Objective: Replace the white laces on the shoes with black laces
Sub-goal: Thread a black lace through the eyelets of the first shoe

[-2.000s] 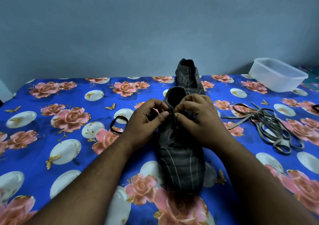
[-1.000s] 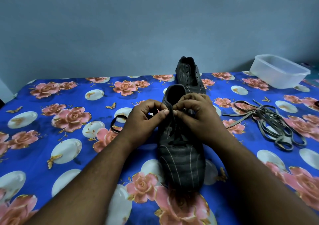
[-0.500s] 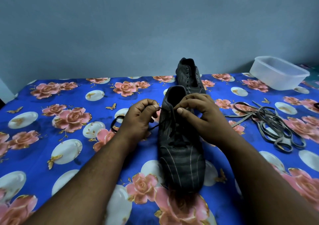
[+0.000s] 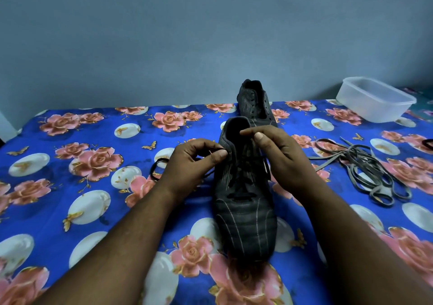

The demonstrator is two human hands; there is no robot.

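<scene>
A dark striped shoe (image 4: 244, 220) lies in front of me, toe toward me, with a black lace (image 4: 239, 187) crossed through its lower eyelets. My left hand (image 4: 189, 164) pinches the thin lace end at the shoe's upper left eyelets. My right hand (image 4: 283, 159) rests on the shoe's right side, fingertips curled at the collar; what they pinch is hidden. A black lace loop (image 4: 157, 167) trails on the cloth left of my left hand. The second dark shoe (image 4: 254, 102) stands behind, unlaced. Pale removed laces (image 4: 372, 173) lie in a heap at the right.
A blue floral cloth (image 4: 70, 164) covers the surface up to a grey wall. A clear plastic tub (image 4: 375, 98) stands at the back right. A small dark object (image 4: 427, 144) sits at the right edge.
My left hand came back from the left to the shoe's upper eyelets with the lace end. My right hand lifted its fingertips toward the collar.
</scene>
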